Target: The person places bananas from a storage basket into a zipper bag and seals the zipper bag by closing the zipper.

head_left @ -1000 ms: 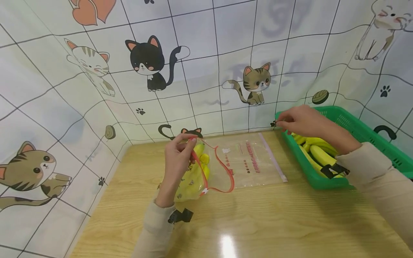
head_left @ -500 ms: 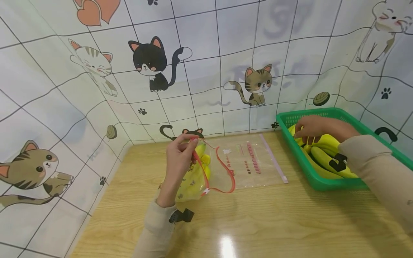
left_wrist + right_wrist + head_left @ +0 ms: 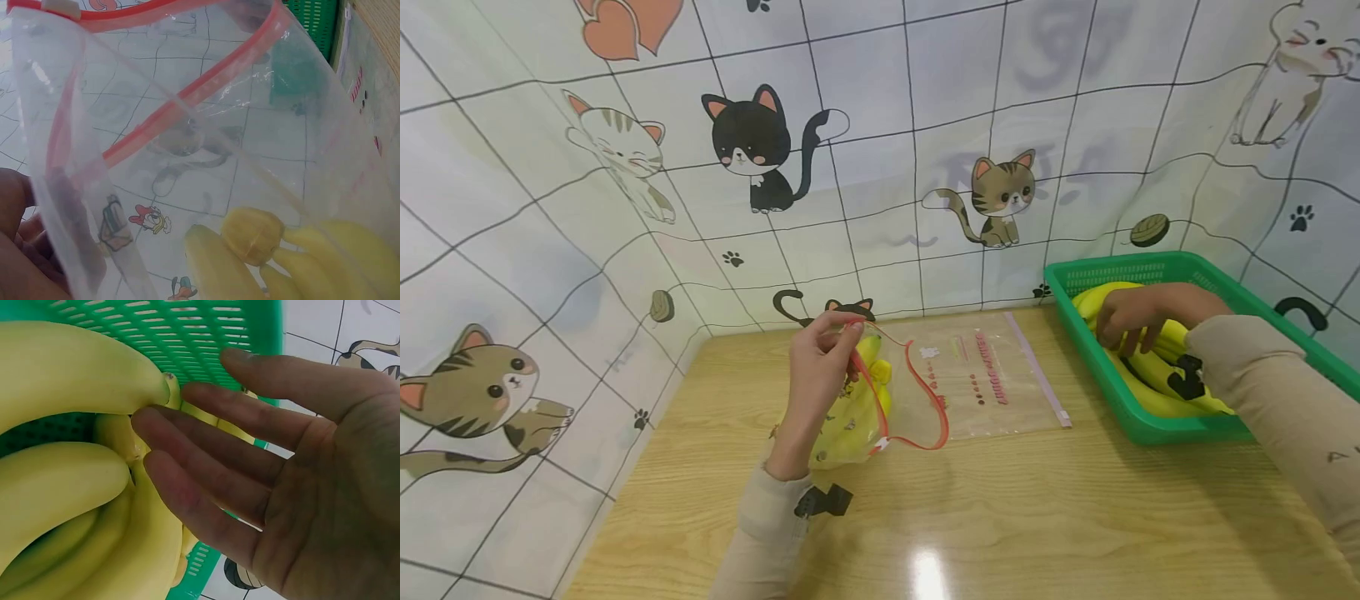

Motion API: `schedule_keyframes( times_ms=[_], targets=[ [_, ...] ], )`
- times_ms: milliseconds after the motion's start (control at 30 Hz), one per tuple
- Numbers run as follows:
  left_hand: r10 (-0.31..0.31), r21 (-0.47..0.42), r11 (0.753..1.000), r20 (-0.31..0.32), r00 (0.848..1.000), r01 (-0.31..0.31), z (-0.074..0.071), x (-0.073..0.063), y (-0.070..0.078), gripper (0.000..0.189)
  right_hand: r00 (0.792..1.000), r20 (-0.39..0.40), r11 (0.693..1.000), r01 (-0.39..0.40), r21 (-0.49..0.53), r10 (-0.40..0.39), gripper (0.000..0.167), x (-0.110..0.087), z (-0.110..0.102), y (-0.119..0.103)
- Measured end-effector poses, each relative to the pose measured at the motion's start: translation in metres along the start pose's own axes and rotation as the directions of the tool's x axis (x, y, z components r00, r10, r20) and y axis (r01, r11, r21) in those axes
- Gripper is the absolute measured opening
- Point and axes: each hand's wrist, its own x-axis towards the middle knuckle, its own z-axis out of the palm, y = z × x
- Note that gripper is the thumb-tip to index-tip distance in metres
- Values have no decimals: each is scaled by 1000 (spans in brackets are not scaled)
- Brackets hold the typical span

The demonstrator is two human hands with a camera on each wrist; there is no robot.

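Observation:
With thumb and fingers my left hand (image 3: 820, 358) pinches the red zip edge of a clear printed zip bag (image 3: 943, 421), whose mouth gapes open. Inside the bag lies a bunch of yellow bananas (image 3: 312, 256), seen through the plastic in the left wrist view. My right hand (image 3: 1138, 315) reaches into a green basket (image 3: 1183, 429) at the right, over several bananas (image 3: 69, 369). In the right wrist view its fingers (image 3: 206, 481) are spread and fairly straight, with tips right at the ends of the bananas and nothing gripped.
Between bag and basket, a flat clear zip bag (image 3: 988, 375) with a pale purple zip strip (image 3: 1037, 367) lies on the wooden table (image 3: 1000, 517). A cat-patterned cloth wall (image 3: 880, 167) rises behind and at both sides.
My right hand has moved from above the basket's left rim down and in among the bananas. The left hand keeps its pinch on the bag's edge, nearly still.

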Motion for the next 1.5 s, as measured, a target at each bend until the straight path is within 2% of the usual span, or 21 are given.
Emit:
schedule_keyframes(
  times_ms=[300, 467, 667, 800, 1100, 1233, 1400, 1500],
  targets=[
    [-9, -12, 1000, 0, 1000, 9, 0, 1, -2, 14, 999, 12, 999, -44, -8, 44, 51, 5, 0, 5],
    [5, -8, 1000, -6, 1000, -5, 1, 0, -1, 15, 998, 9, 998, -66, 12, 66, 54, 10, 5, 8],
    [8, -7, 1000, -4, 1000, -8, 1, 0, -2, 13, 996, 15, 996, -88, 34, 87, 48, 16, 14, 10],
    [10, 3, 1000, -5, 1000, -10, 0, 1, -3, 13, 997, 29, 996, -79, 43, 78, 44, 19, 18, 14],
    [-1, 3, 1000, -4, 1000, 1, -1, 1, -3, 14, 999, 8, 997, -54, 48, 54, 48, 23, 21, 23],
    [0, -3, 1000, -4, 1000, 0, -1, 2, -4, 14, 998, 3, 996, -62, 71, 62, 39, 25, 26, 25],
    [0, -7, 1000, -7, 1000, 0, -1, 1, -3, 15, 998, 3, 996, -68, 57, 68, 17, 29, 30, 25],
    [2, -6, 1000, -5, 1000, -2, -1, 1, -2, 14, 998, 6, 997, -69, 43, 69, 18, 28, 29, 25]
  ],
)
